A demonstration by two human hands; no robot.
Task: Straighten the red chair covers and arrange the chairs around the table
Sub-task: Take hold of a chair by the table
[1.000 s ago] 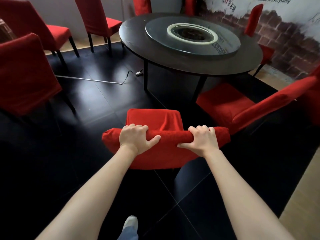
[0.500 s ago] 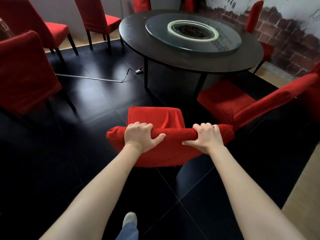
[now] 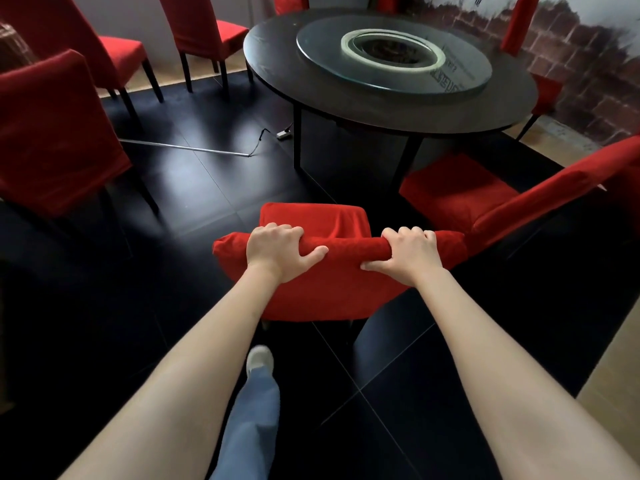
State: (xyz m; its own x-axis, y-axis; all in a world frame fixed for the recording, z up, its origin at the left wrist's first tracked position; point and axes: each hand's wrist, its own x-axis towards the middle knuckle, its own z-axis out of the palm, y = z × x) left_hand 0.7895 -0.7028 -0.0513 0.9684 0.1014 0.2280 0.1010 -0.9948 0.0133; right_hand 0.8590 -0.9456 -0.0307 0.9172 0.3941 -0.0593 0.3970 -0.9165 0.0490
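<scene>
The chair was gripped at its top rail by the left hand and right hand; the soft cover likely slipped over a rigid frame.

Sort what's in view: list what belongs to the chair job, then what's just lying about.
Job: held chair, gripped by left hand and right hand; round table; chair to the right; chair at left.
Lying about: metal rod; floor cable.
</scene>
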